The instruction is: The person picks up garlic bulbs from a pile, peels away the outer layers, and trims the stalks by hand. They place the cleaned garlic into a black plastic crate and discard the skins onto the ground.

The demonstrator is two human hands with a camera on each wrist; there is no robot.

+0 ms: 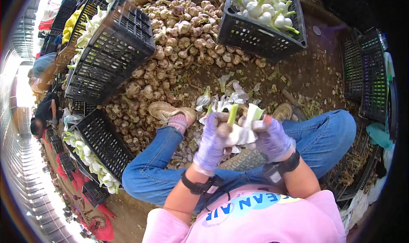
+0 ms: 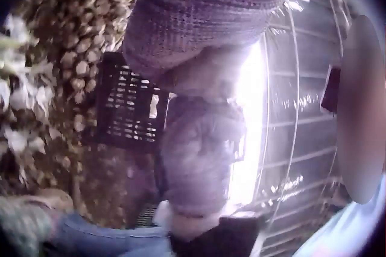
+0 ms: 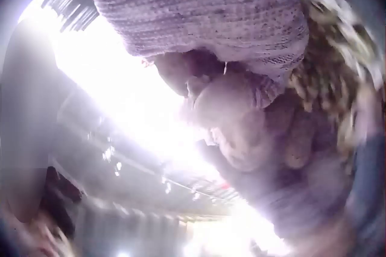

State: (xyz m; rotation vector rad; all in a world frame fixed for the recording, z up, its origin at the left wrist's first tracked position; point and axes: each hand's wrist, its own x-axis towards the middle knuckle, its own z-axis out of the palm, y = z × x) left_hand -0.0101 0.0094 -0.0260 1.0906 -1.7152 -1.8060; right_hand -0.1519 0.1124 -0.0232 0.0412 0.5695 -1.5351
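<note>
Brown floor is spreading around us | our left hand and right hand are gripping white garlic with curled fingers, green stem pointing away from us | our knees are flanking it | brown bulbs are lying heaped beyond | black crates are holding white bulbs

a brown, soiled floor is noted, littered with pale scraps. along the far left of the head view, a long ribbed surface is seen; whether it is wall or roof cannot be determined. white glare is admitted beside it, with detail washed out. at the left, red sheeting is found lying on the floor. dark shadow is recorded at the upper right. similar ribbing is shown in the left wrist view.
</note>
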